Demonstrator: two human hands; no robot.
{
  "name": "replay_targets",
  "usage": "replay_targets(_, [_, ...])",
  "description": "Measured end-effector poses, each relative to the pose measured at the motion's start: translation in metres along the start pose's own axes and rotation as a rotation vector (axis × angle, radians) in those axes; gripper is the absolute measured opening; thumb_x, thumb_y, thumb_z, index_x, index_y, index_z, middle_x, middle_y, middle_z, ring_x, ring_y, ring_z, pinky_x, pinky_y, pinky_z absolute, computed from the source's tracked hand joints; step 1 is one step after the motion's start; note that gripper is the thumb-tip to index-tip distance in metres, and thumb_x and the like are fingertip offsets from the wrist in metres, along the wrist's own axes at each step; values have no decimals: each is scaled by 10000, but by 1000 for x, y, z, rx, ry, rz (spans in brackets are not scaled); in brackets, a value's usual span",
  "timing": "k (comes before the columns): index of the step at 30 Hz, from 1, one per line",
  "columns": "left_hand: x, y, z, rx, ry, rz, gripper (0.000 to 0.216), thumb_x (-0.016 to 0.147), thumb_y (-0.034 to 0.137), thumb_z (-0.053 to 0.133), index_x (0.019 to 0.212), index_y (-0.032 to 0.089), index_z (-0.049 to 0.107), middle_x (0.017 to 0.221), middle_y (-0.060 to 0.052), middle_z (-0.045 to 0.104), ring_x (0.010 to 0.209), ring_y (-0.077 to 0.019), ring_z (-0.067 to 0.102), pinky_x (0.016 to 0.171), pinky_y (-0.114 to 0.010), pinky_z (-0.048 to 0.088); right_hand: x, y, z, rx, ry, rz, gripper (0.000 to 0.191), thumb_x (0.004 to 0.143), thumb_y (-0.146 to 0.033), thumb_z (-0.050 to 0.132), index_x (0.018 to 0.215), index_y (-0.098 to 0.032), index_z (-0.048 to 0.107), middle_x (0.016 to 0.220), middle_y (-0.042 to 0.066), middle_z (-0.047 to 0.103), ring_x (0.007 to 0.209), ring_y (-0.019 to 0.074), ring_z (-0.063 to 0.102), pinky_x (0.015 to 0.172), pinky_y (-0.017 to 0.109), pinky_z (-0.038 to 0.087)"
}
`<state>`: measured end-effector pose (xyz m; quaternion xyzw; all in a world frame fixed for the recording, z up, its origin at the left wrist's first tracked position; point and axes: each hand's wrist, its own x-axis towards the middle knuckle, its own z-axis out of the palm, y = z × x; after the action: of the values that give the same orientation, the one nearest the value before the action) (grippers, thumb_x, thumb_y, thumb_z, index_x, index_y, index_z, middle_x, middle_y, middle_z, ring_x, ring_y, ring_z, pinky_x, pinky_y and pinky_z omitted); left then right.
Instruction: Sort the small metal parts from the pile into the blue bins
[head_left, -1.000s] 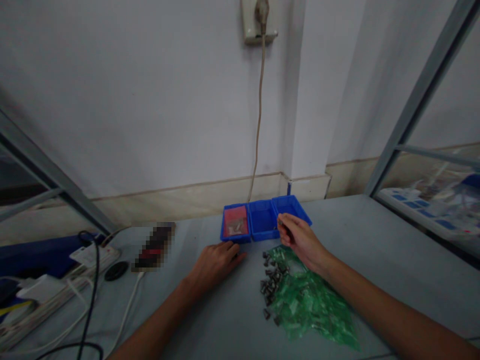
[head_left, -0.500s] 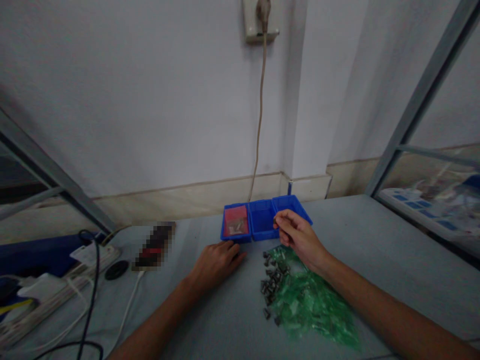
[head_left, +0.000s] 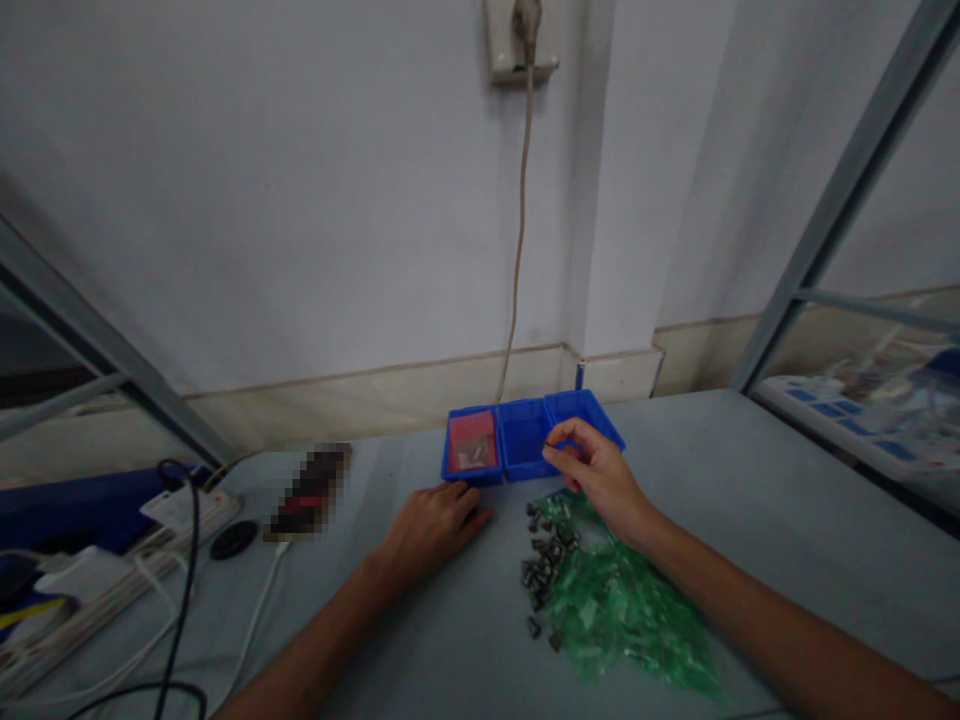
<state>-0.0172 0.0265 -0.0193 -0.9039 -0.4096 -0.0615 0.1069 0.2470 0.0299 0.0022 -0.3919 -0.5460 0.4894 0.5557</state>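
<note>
My right hand (head_left: 596,475) is raised over the front of the blue trays, thumb and forefinger pinched on a small dark metal piece (head_left: 548,446), mostly covered by the fingertips. Beneath that wrist lies a green plastic bag (head_left: 630,610), crumpled, with similar small dark metal pieces (head_left: 544,570) spilled along its left side. My left hand (head_left: 435,525) lies on the table, empty, fingers loosely bent and thumb apart, its fingertips by the front edge of the left blue tray (head_left: 472,477). In that tray are a pink sheet (head_left: 471,426) and a clear packet (head_left: 472,455).
The middle blue tray (head_left: 521,425) and right blue tray (head_left: 574,405) adjoin the left one. Further left are a blurred-out device (head_left: 307,490) with a white cable, a black disc (head_left: 234,540) and a power strip (head_left: 71,615). Metal frame posts (head_left: 847,180) flank the table.
My right hand has turned slightly and its thumb now points further left under the forefinger, around the small piece. My left hand stays put.
</note>
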Motion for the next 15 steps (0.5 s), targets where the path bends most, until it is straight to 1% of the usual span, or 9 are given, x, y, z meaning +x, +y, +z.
replay_targets(2, [0, 0, 0, -12, -2, 2, 313, 1056, 421, 459, 932, 193, 634, 867, -50, 678, 747, -190, 656, 628, -271, 472, 0, 0, 1, 48, -1, 7, 250, 833, -426, 758, 897, -237, 607, 646, -54, 496, 487, 99, 376, 450, 247, 258])
replay_targets(5, [-1, -1, 1, -29, -28, -3, 315, 1061, 432, 447, 950, 197, 625, 873, -47, 693, 744, -194, 670, 622, -268, 470, 0, 0, 1, 135, -34, 23, 257, 854, -455, 735, 886, -234, 608, 725, -26, 594, 471, 78, 343, 439, 244, 217])
replay_targets(7, [-1, -2, 2, -32, -50, -10, 310, 1066, 431, 439, 966, 199, 619, 882, -46, 704, 745, -194, 679, 616, -263, 467, 0, 1, 1, 180, -55, 52, 275, 861, -479, 725, 904, -235, 606, 729, -17, 626, 462, 72, 330, 437, 239, 198])
replay_targets(10, [-1, -2, 3, -44, -73, -19, 297, 1066, 428, 441, 985, 198, 611, 903, -52, 711, 754, -194, 687, 622, -257, 469, 0, 2, 0, 235, -67, 109, 288, 862, -482, 728, 942, -237, 601, 665, -31, 607, 444, 64, 306, 436, 229, 172])
replay_targets(15, [-1, -2, 4, -86, -80, -32, 287, 1065, 421, 444, 980, 198, 603, 915, -59, 708, 762, -201, 687, 650, -274, 491, 1, 4, -1, 320, -67, 167, 270, 851, -424, 758, 958, -225, 610, 585, -63, 524, 437, 52, 271, 436, 217, 142])
